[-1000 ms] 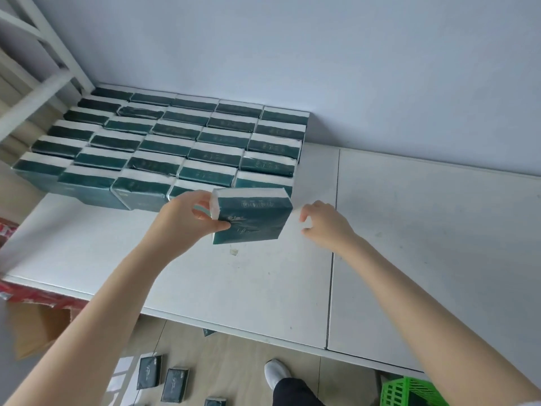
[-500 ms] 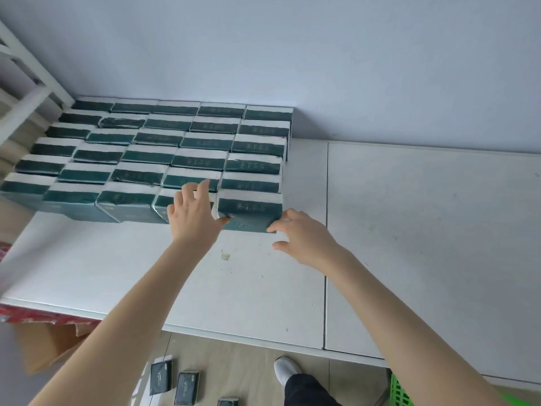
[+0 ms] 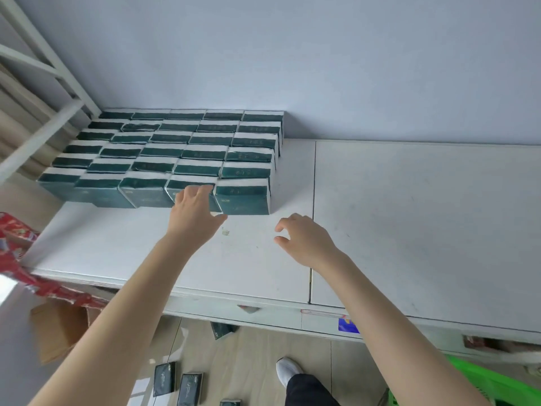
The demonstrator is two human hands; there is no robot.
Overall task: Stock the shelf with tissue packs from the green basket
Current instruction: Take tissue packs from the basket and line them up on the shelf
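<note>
Several dark green tissue packs (image 3: 175, 153) stand in tight rows on the white shelf (image 3: 409, 218), against the back wall at the left. The front-right pack (image 3: 243, 197) closes the nearest row. My left hand (image 3: 194, 212) has straight fingers touching the front of the pack (image 3: 187, 186) beside it. My right hand (image 3: 304, 238) hovers over the shelf to the right and in front of that row, fingers loosely curled, holding nothing. A corner of the green basket (image 3: 494, 385) shows at the bottom right.
Loose tissue packs (image 3: 178, 382) lie on the wooden floor below, one more (image 3: 222, 329) under the shelf edge. A cardboard box (image 3: 58, 326) and red packaging (image 3: 17, 259) sit at the left. A white frame (image 3: 44, 83) rises at the left. My shoe (image 3: 288, 372) is beneath.
The pack my hands held in the air now stands at the right end of the front row. My right hand has let go and drawn back; my left stays at the row.
</note>
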